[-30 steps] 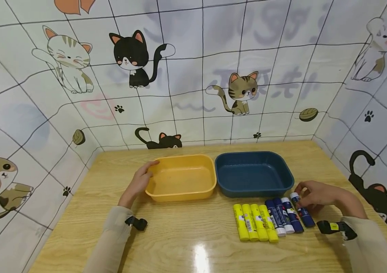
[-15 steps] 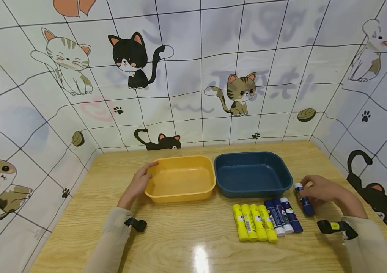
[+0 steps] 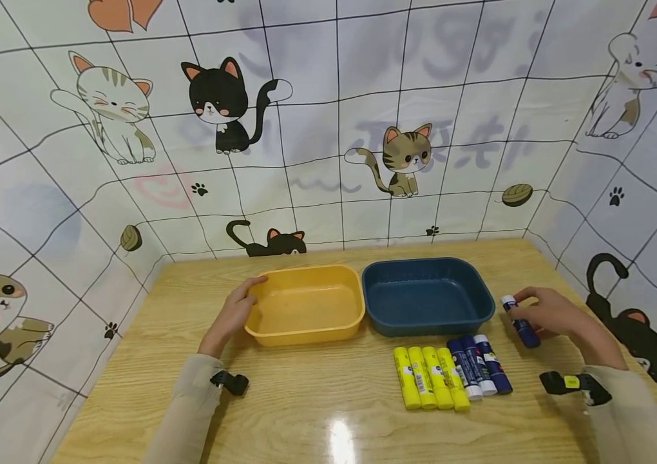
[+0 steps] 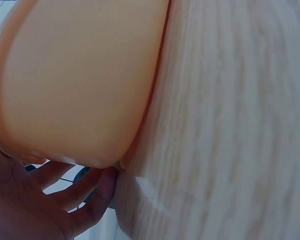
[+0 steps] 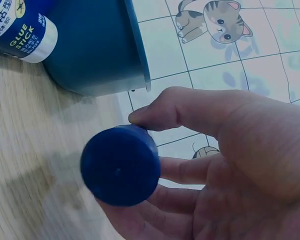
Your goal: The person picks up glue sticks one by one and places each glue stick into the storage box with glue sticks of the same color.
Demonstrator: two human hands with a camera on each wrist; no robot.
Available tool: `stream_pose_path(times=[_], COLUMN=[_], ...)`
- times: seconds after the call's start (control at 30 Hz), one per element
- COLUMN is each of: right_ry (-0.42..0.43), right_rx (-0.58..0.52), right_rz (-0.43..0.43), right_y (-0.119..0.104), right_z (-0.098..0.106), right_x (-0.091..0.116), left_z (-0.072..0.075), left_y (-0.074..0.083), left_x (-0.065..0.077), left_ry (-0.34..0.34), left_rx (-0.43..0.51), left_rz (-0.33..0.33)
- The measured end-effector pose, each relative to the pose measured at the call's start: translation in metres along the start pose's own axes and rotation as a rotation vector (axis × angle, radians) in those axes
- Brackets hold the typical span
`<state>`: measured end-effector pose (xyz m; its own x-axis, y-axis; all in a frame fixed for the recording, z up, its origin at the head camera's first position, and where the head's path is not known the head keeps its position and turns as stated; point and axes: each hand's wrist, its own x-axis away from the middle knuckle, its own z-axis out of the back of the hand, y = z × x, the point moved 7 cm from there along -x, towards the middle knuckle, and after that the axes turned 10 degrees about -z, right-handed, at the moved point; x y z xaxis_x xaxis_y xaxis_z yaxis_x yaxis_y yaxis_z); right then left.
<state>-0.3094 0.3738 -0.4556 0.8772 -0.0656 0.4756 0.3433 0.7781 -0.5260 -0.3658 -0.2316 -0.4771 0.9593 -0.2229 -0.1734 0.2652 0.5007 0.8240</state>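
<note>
My right hand [image 3: 551,314] pinches a dark blue glue stick [image 3: 521,322] with a white end, between thumb and fingers, right of the blue basin [image 3: 429,327]. In the right wrist view its round blue end [image 5: 119,167] faces the camera. Three blue-and-white glue sticks [image 3: 479,367] lie side by side in front of the basin, beside a row of several yellow glue sticks [image 3: 431,378]. At the left end of the yellow basin [image 3: 305,335], my left hand [image 3: 234,314] holds its wall. The left wrist view shows fingers [image 4: 97,200] against the basin's outer side.
Both basins stand side by side on a wooden table [image 3: 305,399], and no contents show in either. A cat-print cloth [image 3: 317,129] hangs behind the table and along both sides.
My right hand has drawn the blue glue stick away from the row, shifting it rightward and farther back. The left hand keeps its place on the yellow basin.
</note>
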Motion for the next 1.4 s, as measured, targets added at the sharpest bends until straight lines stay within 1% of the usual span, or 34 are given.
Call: stream_pose_path(times=[0.17,0.4,0.53,0.73,0.8,0.83,0.93,1.03,1.07,1.17,1.4], right_ry=[0.028,0.122,0.156,0.207,0.225,0.231,0.245,0.246,0.244,0.243,0.283], right_rx=[-0.010,-0.019,-0.026,-0.013,-0.006,-0.006,-0.011,-0.024,-0.026,-0.023,0.019], right_rz=[0.016,0.045,0.057,0.107,0.124,0.131,0.152,0.160,0.160,0.167,0.196], right_y=[-0.004,-0.011,-0.016,-0.027,-0.030,-0.032,-0.036,-0.037,-0.037,-0.041,-0.060], right_z=[0.004,0.011,0.013,0.016,0.018,0.019,0.020,0.018,0.018,0.018,0.028], right_x=[0.003,0.010,0.015,0.023,0.025,0.027,0.029,0.029,0.028,0.027,0.025], left_z=[0.001,0.001,0.002,0.002,0.002,0.002,0.001,0.000,-0.001,-0.002,-0.001], left_y=[0.000,-0.002,-0.001,-0.001,0.000,0.005,0.006,0.004,-0.001,-0.001,-0.001], left_x=[0.001,0.002,0.002,0.002,0.002,0.003,0.003,0.003,0.002,0.002,0.001], left_ry=[-0.001,-0.004,-0.011,-0.014,-0.014,-0.020,-0.028,-0.030,-0.025,-0.026,-0.019], left_rx=[0.020,0.009,0.015,0.015,0.023,0.028,0.032,0.018,0.017,0.012,0.011], left_rz=[0.005,0.014,0.012,0.006,0.000,0.006,0.002,0.007,0.003,0.011,-0.002])
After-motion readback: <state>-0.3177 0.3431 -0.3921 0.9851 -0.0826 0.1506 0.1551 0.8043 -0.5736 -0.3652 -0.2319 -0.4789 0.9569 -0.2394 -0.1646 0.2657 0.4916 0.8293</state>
